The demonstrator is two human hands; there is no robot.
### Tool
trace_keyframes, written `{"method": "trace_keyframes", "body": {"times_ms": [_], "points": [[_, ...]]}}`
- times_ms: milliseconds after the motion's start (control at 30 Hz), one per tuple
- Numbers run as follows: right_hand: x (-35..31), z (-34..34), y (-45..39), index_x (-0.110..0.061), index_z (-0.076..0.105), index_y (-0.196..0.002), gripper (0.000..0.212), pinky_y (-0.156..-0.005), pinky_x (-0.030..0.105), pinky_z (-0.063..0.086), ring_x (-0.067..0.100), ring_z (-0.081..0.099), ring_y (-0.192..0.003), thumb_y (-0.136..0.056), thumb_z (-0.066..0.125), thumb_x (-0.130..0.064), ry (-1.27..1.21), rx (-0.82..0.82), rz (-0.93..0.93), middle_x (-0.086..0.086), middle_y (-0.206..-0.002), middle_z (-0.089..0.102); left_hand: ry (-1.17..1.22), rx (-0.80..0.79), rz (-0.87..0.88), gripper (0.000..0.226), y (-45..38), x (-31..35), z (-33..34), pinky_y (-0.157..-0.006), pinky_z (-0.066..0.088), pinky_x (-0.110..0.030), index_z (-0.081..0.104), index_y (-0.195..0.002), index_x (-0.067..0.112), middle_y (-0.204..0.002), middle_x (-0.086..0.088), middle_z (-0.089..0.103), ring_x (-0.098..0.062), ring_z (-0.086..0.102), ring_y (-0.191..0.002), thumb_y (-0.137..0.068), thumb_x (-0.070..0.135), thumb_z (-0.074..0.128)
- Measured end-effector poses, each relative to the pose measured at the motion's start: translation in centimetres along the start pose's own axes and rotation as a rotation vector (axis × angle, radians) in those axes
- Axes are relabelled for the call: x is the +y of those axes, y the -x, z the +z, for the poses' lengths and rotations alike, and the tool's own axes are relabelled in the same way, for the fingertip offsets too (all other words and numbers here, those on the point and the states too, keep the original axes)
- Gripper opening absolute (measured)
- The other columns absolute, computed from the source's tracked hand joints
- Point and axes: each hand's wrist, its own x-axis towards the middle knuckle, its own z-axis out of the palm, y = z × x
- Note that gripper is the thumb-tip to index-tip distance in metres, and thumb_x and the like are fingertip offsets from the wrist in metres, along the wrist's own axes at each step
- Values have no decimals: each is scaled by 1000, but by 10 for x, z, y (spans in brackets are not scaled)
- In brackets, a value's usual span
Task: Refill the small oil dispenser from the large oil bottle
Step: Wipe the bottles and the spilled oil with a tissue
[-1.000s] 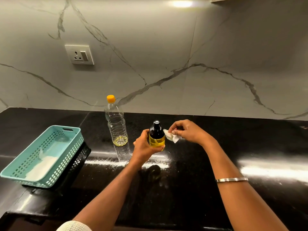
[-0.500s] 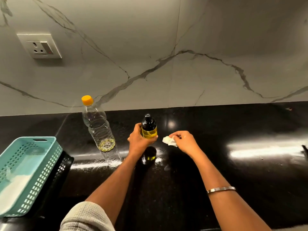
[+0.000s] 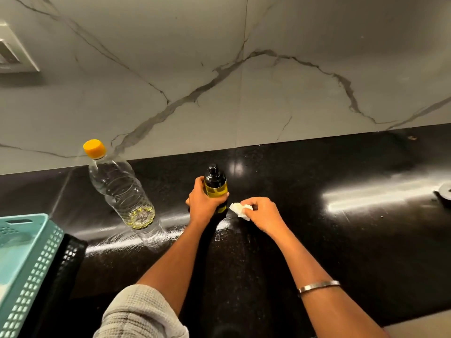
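The small oil dispenser (image 3: 215,184), with a black pump top and yellow oil inside, stands on the black counter (image 3: 341,240). My left hand (image 3: 203,203) is wrapped around its lower part. Just right of it, my right hand (image 3: 262,214) pinches a crumpled white tissue (image 3: 238,209) against the counter. The large clear oil bottle (image 3: 120,189), capped in orange, stands to the left of the dispenser with a little yellow oil at its bottom. Neither hand touches that bottle.
A teal perforated basket (image 3: 26,264) nested in a black one (image 3: 66,267) sits at the left near edge. A wall socket (image 3: 12,52) is on the marble backsplash at upper left. A small grey object (image 3: 444,191) shows at the right edge.
The dispenser has come down from in front of me onto the counter, still in my left hand. My right hand with the tissue has moved off the dispenser and lowered beside it.
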Motion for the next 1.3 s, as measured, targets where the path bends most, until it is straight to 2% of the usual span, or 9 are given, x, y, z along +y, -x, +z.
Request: {"method": "trace_keyframes", "body": {"times_ms": [233,500,633,733,833,967,1033,1133,1300], "points": [[5,0,-5,-13,69,-115,30,-87,16,36,17,58,-114,-92,52,-11,26,68,41,3,-122,65,16,-16,-8,77,-7,-2,7,-101,44,-48,46,-112,42,-103,20,67,-3,62,-103,-45,60,80],[19,13,-13,-12,69,-116,28,-89,17,39,16,57,-113,-92,54,-9,108,101,25,4,-122,61,39,-22,-1,75,-12,-5,11,-104,41,-50,43,-111,46,-103,21,65,-3,61,-105,-45,60,78],[26,20,-12,-8,65,-120,29,-96,21,39,18,54,-115,-92,56,-8,185,105,-12,5,-122,54,-4,9,16,74,-7,-2,12,-109,28,-42,44,-119,36,-106,17,64,-7,57,-110,-59,41,87],[28,24,-8,-10,64,-120,29,-97,23,42,17,52,-115,-92,57,-9,234,145,-61,2,-123,52,-37,21,13,75,-4,2,13,-111,28,-45,43,-122,32,-101,20,60,-7,53,-111,-61,36,87],[29,28,1,-10,62,-124,32,-102,26,40,18,39,-124,-92,58,-11,389,197,-147,0,-134,43,-84,-26,-7,95,-1,2,10,-111,25,-36,37,-137,27,-119,13,60,-18,45,-128,-58,43,88],[31,36,14,-11,57,-129,42,-95,29,46,18,45,-112,-88,58,-3,555,236,-315,2,-125,49,-151,-60,10,121,11,-4,-3,-116,23,-46,19,-150,24,-151,3,38,-22,31,-141,-54,62,82],[30,44,19,-11,58,-127,41,-95,29,46,20,49,-111,-87,57,-3,569,215,-329,3,-123,53,-187,-40,40,109,25,-6,-12,-116,23,-46,20,-151,20,-155,1,32,-20,28,-142,-67,58,77],[29,59,23,-4,54,-131,42,-105,30,40,24,43,-123,-89,51,-3,548,187,-287,8,-132,51,-248,41,146,76,48,-12,-27,-114,28,-43,31,-148,16,-150,-2,38,-19,35,-138,-86,40,68],[20,78,32,3,45,-137,46,-117,32,25,27,31,-139,-91,46,-4,512,158,-242,16,-147,40,-380,75,185,47,88,-35,-63,-109,25,-31,42,-140,21,-139,4,47,-15,42,-130,-95,25,56]]}}
